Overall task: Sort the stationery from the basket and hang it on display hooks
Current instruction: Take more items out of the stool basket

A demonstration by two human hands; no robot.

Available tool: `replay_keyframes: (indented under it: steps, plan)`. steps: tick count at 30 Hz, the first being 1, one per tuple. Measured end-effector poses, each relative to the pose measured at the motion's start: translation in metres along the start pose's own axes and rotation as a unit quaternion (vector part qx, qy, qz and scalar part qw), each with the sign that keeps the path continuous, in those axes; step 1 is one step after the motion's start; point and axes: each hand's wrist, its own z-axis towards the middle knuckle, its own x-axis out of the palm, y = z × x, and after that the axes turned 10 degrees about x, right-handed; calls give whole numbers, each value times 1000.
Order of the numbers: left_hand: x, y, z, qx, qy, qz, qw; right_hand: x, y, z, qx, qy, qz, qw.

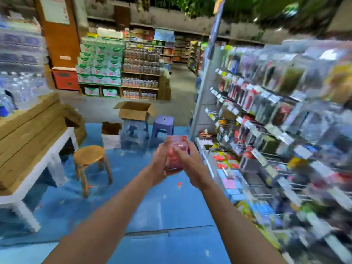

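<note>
Together, left grip [159, 163], right grip [191, 164] clasp packet [178, 142] (pink).

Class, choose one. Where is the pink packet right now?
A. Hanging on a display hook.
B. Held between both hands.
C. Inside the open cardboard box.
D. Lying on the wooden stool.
B: the left hand and the right hand both hold the pink packet up in front of the person, apart from the display rack.

Pink packet [178, 143]: glossy clear plastic. Round stool [89, 154], nine o'clock of it: smooth wood. Box [133, 113], twelve o'clock: matt brown cardboard. Purple stool [163, 122]: plastic.
</note>
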Motion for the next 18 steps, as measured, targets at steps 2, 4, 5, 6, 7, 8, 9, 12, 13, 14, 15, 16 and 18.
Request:
replay_keyframes:
  steps: [2,4,5,6,7,8,9,12,13,14,15,16,18]
  plan:
    - [75,14,10,-22,81,-1,996,-75,12,-17,-25,-71,-13,997]
    - [144,27,17,-34,159,-7,987,-145,26,-36,-46,-135,-25,989]
    - [177,33,19,-35,191,-12,981,-176,32,-47,-52,-158,-32,986]
    - [207,40,20,-33,219,-19,975,-205,39,-59,-58,-176,-43,982]
    - [237,46,18,-27,244,-26,969,-232,44,-71,-66,-195,-46,978]
    - [266,50,16,-21,266,-32,963,-256,49,-84,-74,-220,-47,972]
    - [295,54,13,-13,293,-34,955,-279,55,-98,-83,-247,-46,964]
    - [372,66,2,-40,364,-45,930,-336,70,-145,-95,-336,-64,935]
    - [396,69,-5,-48,394,-42,917,-352,74,-159,-92,-363,-74,924]
    - [419,70,-12,-53,421,-40,905,-365,79,-175,-88,-396,-82,910]
    - [440,72,-20,-61,445,-41,893,-379,83,-188,-83,-429,-83,896]
    - [459,71,-31,-69,461,-44,883,-392,88,-202,-83,-459,-80,881]
    - [496,69,-47,-80,500,-55,861,-414,100,-231,-98,-502,-64,857]
